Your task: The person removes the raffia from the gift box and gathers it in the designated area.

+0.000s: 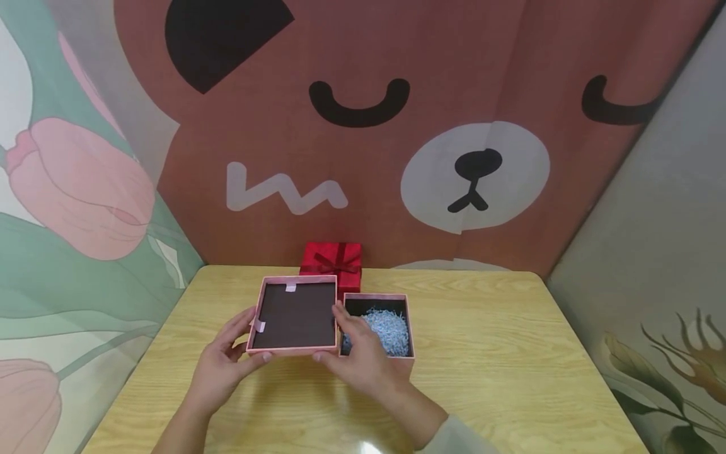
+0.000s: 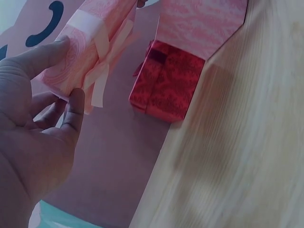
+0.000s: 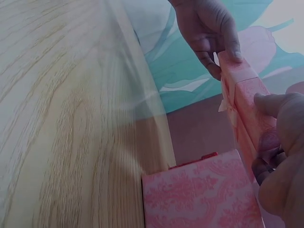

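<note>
Between both hands a pink patterned box lid [image 1: 297,315] is held up over the table, its dark inside facing me. Two small white tabs show inside it. My left hand [image 1: 218,366] grips the lid's left side, thumb at the lower edge. On the opposite side my right hand [image 1: 363,353] pinches the lower right corner. A pale ribbon bow [image 2: 100,66] hangs on the lid's outer face in the left wrist view. Just right of the lid, partly behind my right hand, stands the matching pink box [image 3: 199,194], without a cover and filled with blue shredded paper [image 1: 391,331].
Behind the lid and the pink box, a red gift box [image 1: 317,255] with a dark red ribbon stands near the table's back edge. The light wooden table [image 1: 488,353] meets a curtain [image 1: 363,189] printed with a bear; flower-patterned surfaces flank it.
</note>
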A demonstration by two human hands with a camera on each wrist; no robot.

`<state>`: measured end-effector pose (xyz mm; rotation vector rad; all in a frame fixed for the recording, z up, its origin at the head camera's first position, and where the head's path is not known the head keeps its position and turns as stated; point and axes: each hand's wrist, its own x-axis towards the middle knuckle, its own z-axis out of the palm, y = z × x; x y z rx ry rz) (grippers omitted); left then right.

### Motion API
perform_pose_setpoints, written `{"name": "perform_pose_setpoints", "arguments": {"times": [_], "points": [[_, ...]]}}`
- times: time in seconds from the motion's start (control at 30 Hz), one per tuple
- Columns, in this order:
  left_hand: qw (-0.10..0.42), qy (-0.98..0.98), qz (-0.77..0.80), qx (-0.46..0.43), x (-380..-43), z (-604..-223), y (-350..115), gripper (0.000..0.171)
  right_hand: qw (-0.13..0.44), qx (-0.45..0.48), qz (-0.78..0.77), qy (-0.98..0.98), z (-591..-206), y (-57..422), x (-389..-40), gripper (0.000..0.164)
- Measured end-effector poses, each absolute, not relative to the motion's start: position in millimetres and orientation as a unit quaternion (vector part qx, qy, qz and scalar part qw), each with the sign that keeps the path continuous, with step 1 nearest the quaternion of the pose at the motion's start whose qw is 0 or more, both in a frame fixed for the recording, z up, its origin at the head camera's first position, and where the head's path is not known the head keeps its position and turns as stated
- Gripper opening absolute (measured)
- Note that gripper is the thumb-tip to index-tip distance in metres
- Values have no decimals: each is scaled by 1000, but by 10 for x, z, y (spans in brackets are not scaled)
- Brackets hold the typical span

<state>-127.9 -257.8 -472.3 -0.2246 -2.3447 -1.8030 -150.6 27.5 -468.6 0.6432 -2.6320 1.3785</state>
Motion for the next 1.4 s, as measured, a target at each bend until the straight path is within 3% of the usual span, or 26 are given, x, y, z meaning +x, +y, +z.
{"name": "perform_pose_setpoints", "arguments": {"times": [0.57,0.9,1.17,1.4], "points": [[87,-826,-554,-56,-1313,-4741,-2894,86,17,202,450,-870,-4662,-42,-1602,91],[70,-810,-580,-55,-1358,-4789,-3054,86,27,215,418,-882,-4665,-241,-1647,89],[60,-809,-582,-47,-1344,-4862,-3187,86,-7,196,401,-895,-4697,-429,-1635,90],[43,-821,-569,-24,-1351,-4884,-3248,90,25,213,392,-894,-4779,-530,-1649,86]]}}
